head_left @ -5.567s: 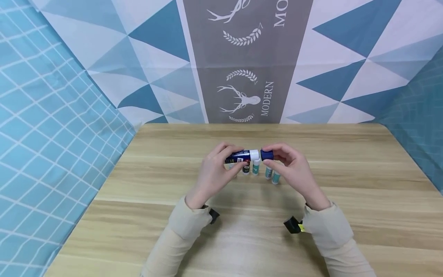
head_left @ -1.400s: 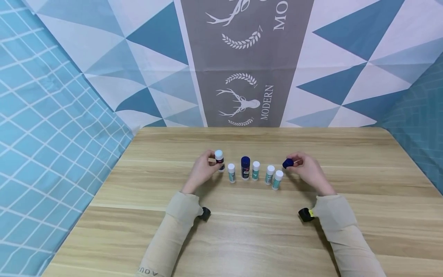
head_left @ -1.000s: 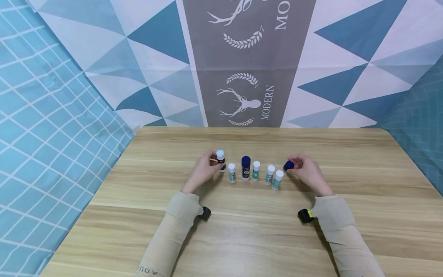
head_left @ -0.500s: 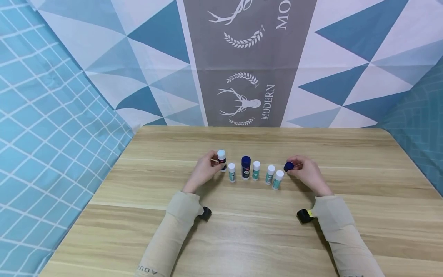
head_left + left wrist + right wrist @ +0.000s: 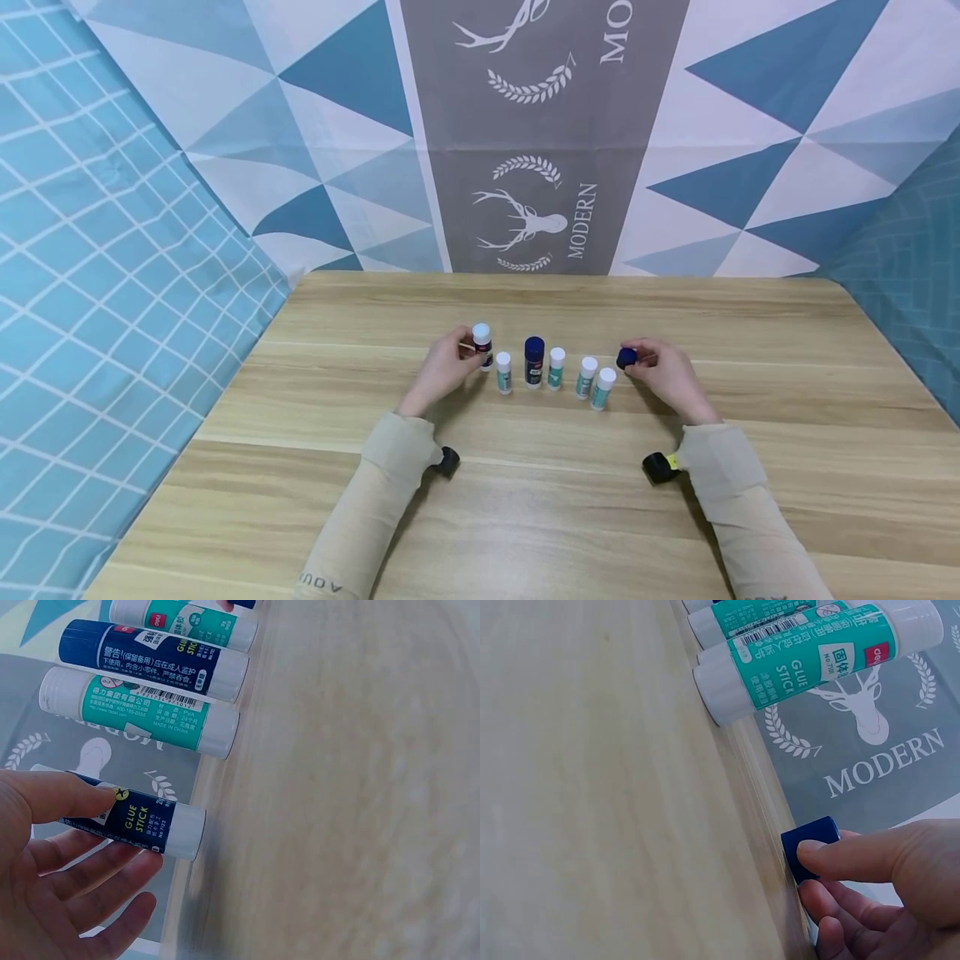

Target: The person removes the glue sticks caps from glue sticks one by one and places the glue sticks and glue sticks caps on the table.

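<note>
My left hand (image 5: 441, 372) pinches an uncapped dark blue glue stick (image 5: 482, 333) between thumb and fingers. It stands upright on the table, white end up, at the left of a group of glue sticks. The left wrist view shows its label and white base (image 5: 186, 832), with the thumb across the upper label. Over to the right, my right hand (image 5: 667, 377) pinches a dark blue cap (image 5: 814, 831) down at the tabletop. Between the hands stand a capped dark blue glue stick (image 5: 534, 363) and several teal glue sticks with white caps, among them a teal glue stick (image 5: 802, 664) nearest the right hand.
The wooden table (image 5: 510, 517) runs back to a patterned cloth backdrop (image 5: 517, 125). A small teal glue stick (image 5: 504, 375) stands close beside the left hand's stick. Black wrist cameras (image 5: 659, 468) sit under both cuffs.
Several seconds ago both hands held the blue glue stick and its cap end to end above the table. They have since parted and lowered, stick left, cap right. Over the last second, little moves.
</note>
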{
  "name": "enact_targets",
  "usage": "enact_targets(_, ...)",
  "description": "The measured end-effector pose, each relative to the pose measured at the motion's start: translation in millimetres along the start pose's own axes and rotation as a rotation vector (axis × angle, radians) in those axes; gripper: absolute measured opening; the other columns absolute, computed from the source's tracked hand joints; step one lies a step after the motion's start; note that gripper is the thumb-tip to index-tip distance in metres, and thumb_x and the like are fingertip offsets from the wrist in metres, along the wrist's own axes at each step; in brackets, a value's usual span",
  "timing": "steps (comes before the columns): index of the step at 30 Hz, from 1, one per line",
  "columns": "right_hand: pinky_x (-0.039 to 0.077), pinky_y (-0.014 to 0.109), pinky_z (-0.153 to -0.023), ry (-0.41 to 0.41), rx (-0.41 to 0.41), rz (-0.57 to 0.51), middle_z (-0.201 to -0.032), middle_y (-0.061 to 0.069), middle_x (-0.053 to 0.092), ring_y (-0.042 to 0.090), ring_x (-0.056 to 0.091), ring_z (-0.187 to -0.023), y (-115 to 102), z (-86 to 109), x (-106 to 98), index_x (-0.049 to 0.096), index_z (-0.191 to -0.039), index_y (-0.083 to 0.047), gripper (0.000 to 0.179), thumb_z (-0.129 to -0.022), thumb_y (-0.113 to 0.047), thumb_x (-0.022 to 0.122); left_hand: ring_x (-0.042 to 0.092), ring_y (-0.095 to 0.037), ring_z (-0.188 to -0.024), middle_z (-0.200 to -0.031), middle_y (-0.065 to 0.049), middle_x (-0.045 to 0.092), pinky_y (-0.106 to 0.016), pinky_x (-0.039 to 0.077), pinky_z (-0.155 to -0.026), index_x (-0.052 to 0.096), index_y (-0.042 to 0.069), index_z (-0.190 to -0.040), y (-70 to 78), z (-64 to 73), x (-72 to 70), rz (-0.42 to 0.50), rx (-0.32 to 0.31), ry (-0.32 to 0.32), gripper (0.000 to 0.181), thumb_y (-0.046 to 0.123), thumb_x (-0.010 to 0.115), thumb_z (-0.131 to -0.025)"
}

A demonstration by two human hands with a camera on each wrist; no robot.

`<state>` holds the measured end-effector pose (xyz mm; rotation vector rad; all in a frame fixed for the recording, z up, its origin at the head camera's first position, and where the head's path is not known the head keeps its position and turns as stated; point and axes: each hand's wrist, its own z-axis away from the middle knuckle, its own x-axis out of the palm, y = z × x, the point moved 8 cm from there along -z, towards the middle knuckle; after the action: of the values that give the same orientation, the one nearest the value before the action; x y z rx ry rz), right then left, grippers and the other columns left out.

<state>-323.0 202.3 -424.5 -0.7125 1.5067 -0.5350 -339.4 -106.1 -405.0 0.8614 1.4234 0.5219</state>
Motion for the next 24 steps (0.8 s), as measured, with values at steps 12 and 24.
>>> enact_targets(12,0.046,0.036,-0.072,0.008,0.004,-0.015,-0.112,0.025,0.056,0.032,0.057,-0.092,2.5,1.0,0.2,0.054,-0.122,-0.003,0.038,-0.085,-0.005,0.06,0.059,-0.024,-0.093,-0.106,-0.013,0.06,-0.035,0.048,-0.083,0.054,0.002,-0.111,3.1,-1.1,2.0,0.018,0.021,-0.012,0.028,0.007,0.061,-0.084)
enact_targets(24,0.046,0.035,-0.071,-0.012,0.011,0.01,-0.109,0.025,0.055,0.03,0.056,-0.089,1.5,-0.1,0.3,0.047,-0.128,-0.001,0.046,-0.084,-0.002,0.059,0.059,-0.024,-0.094,-0.107,-0.013,0.06,-0.035,0.048,-0.084,0.054,0.002,-0.111,1.6,-1.4,2.3,0.024,0.01,-0.014,0.029,0.007,0.061,-0.083)
